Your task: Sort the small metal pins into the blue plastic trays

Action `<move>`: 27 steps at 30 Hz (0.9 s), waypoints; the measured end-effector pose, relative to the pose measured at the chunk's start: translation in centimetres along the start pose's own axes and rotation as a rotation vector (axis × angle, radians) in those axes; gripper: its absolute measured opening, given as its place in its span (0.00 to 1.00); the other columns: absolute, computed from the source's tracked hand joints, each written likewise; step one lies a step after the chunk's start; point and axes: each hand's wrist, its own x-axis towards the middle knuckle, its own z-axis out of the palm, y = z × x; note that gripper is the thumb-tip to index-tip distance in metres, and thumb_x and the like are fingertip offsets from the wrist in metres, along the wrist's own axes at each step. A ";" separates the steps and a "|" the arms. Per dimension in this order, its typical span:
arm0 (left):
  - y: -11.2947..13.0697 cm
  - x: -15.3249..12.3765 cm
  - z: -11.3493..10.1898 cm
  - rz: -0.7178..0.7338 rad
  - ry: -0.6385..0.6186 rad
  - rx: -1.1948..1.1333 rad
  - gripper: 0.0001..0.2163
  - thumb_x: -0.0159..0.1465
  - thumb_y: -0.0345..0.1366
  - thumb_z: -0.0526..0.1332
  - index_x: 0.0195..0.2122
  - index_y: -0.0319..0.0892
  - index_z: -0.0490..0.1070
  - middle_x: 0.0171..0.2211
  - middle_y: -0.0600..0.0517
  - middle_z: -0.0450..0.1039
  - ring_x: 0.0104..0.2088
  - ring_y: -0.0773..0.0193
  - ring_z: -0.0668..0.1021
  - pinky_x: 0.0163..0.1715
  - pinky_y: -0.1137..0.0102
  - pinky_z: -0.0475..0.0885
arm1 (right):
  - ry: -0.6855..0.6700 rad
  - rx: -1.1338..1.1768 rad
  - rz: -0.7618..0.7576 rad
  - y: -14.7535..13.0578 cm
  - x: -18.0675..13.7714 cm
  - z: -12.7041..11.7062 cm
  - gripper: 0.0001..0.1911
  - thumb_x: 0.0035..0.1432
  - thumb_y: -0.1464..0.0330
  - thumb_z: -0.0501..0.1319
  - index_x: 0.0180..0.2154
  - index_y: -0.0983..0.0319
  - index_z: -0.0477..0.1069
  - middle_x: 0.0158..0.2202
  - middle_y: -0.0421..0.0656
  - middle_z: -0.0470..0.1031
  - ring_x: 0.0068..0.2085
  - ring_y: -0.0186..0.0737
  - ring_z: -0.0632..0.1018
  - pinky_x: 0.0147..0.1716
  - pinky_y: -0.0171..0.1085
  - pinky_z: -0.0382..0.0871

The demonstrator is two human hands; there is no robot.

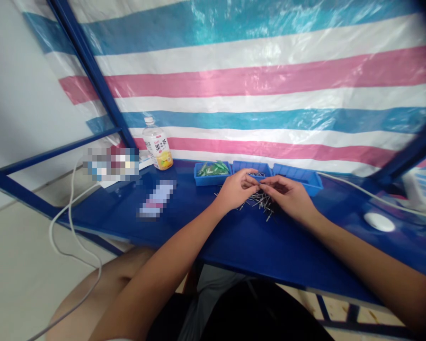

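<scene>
Left hand [237,188] and right hand [290,196] converge, fingers curled, apparently for fine control; any gripped part is indiscernible. Loose metal pins [262,202] lie beneath on the tabletop [270,251], blue trays [212,181] just behind, presumably for short reach

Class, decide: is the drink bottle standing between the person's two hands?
No: the bottle stands left of both the left hand and right hand.
</scene>
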 end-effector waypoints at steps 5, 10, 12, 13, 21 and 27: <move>0.2 -0.1 -0.1 0.001 0.003 0.090 0.22 0.66 0.32 0.70 0.61 0.42 0.72 0.47 0.43 0.84 0.44 0.58 0.85 0.50 0.60 0.80 | 0.076 -0.430 -0.260 0.6 1.2 -2.3 0.13 0.70 0.58 0.63 0.49 0.56 0.81 0.41 0.47 0.82 0.40 0.50 0.81 0.42 0.49 0.77; 0.2 -0.1 -0.2 0.004 -0.009 0.129 0.21 0.68 0.36 0.69 0.62 0.43 0.72 0.44 0.45 0.84 0.42 0.59 0.85 0.47 0.61 0.80 | 0.202 -0.758 -0.334 2.6 2.5 -4.7 0.16 0.69 0.60 0.61 0.53 0.59 0.79 0.48 0.54 0.80 0.52 0.60 0.78 0.54 0.58 0.73; 0.1 -0.2 -0.2 0.003 -0.018 0.129 0.21 0.68 0.37 0.69 0.62 0.43 0.72 0.42 0.46 0.84 0.41 0.59 0.85 0.45 0.62 0.80 | 0.179 -0.802 -0.334 2.9 2.5 -5.0 0.17 0.69 0.60 0.61 0.54 0.60 0.78 0.47 0.54 0.79 0.51 0.59 0.79 0.54 0.57 0.73; 0.1 -0.2 -0.1 0.005 -0.020 0.128 0.21 0.69 0.37 0.68 0.62 0.43 0.72 0.41 0.46 0.84 0.40 0.59 0.85 0.45 0.62 0.80 | 0.139 -0.799 -0.330 2.8 2.4 -4.9 0.16 0.70 0.60 0.60 0.53 0.60 0.78 0.46 0.53 0.80 0.50 0.57 0.79 0.52 0.54 0.75; 0.0 -0.2 -0.2 0.026 -0.031 0.100 0.19 0.71 0.37 0.66 0.61 0.42 0.72 0.40 0.46 0.84 0.39 0.59 0.85 0.44 0.62 0.79 | -0.294 -0.836 -0.343 2.0 0.8 -2.6 0.18 0.72 0.71 0.53 0.53 0.56 0.79 0.53 0.48 0.83 0.52 0.51 0.82 0.52 0.47 0.76; -0.1 -0.1 -0.2 0.020 -0.026 0.107 0.18 0.71 0.38 0.65 0.61 0.41 0.72 0.40 0.46 0.83 0.38 0.60 0.85 0.44 0.63 0.79 | -0.342 -0.921 -0.253 2.9 0.5 -2.2 0.19 0.70 0.73 0.55 0.54 0.58 0.80 0.50 0.49 0.84 0.51 0.53 0.83 0.48 0.46 0.77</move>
